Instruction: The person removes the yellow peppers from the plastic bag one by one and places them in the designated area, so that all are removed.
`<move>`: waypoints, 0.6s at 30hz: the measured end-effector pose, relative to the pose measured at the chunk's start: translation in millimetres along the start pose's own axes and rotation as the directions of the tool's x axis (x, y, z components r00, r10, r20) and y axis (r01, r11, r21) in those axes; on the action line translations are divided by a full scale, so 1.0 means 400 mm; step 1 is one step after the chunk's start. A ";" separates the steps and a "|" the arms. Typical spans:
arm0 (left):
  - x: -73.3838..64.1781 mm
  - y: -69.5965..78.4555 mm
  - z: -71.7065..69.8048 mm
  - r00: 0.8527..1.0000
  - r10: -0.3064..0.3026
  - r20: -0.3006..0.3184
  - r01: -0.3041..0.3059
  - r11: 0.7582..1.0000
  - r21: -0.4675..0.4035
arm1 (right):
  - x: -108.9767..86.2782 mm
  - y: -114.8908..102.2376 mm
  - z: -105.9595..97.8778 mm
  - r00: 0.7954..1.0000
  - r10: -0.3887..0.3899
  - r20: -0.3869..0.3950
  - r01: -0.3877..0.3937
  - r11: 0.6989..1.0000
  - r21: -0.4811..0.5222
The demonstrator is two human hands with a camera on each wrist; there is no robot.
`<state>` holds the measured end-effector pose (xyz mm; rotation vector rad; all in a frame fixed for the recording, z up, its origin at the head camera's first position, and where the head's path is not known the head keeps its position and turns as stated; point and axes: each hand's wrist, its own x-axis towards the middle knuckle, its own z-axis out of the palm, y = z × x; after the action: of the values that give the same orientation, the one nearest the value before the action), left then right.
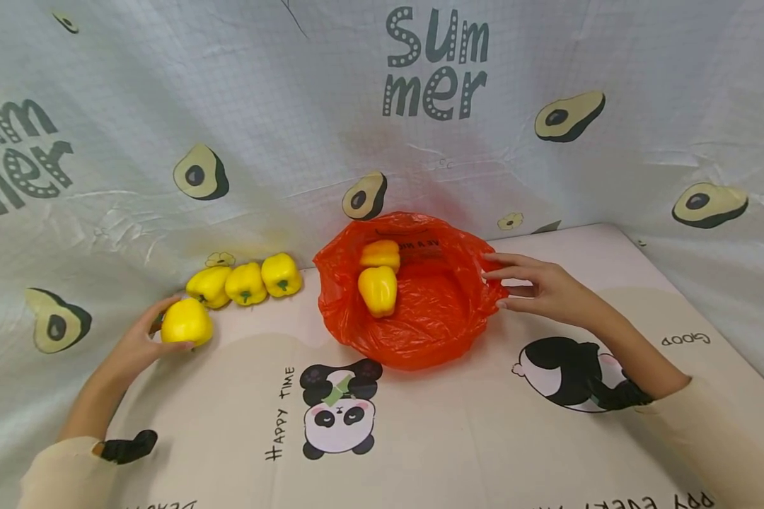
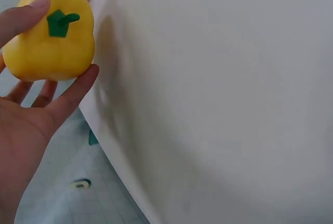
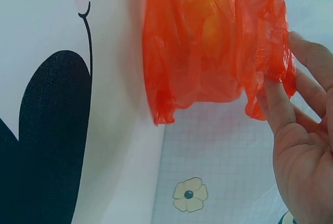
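At the left, my left hand [image 1: 143,336] grips a yellow bell pepper [image 1: 187,323] between thumb and fingers. The left wrist view shows its green stem [image 2: 60,23] facing the camera, the thumb on top and the fingers around the lower side. On the right, my right hand [image 1: 547,286] pinches the edge of a red plastic bag [image 1: 433,346]. The right wrist view has the thumb on one side of the crinkled film [image 3: 270,52] and fingers on the other. The bag's mouth is wide, and inside it lie two yellow bell peppers [image 1: 378,291].
Three more yellow bell peppers [image 1: 245,283] sit in a row along the table's back edge, just beyond the held one. The table [image 1: 229,403] has a printed panda cover. A pale avocado-print sheet [image 1: 280,141] hangs behind it and at the sides.
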<state>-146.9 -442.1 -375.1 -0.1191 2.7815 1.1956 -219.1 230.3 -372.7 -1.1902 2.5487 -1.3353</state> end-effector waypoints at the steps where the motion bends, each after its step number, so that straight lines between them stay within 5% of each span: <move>1: -0.003 -0.006 -0.002 1.000 -0.006 0.004 0.006 1.000 -0.001 | 0.000 0.000 0.000 1.000 0.002 0.000 -0.002 1.000 -0.001; 18: -0.009 -0.053 -0.040 0.992 -0.009 0.127 0.021 0.996 -0.091 | 0.003 -0.013 -0.003 0.999 0.038 0.001 -0.038 0.999 -0.020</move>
<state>-141.8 -468.2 -379.0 -0.0694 2.6137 1.2818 -217.3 228.5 -368.0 -1.1398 2.5764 -1.3036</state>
